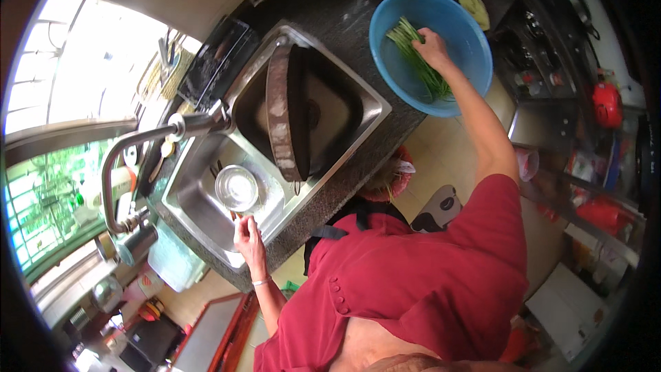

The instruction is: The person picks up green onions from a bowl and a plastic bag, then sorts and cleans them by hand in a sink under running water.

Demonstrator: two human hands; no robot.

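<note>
My right hand reaches into a large blue plastic basin on the counter. Its fingers grip a bunch of long thin green vegetable stalks, pale at one end. Over the smaller sink basin, my left hand has its fingers drawn together, close to the rim of a shiny round bowl. Dark thin sticks show beside the bowl. A brown end shows near my left fingertips; whether I hold it, I cannot tell.
A wide, dark-walled round pan stands on edge in the larger sink basin. The curved faucet rises at the left. A yellow-green cloth lies behind the blue basin, near the stove. A red container sits below the counter's edge.
</note>
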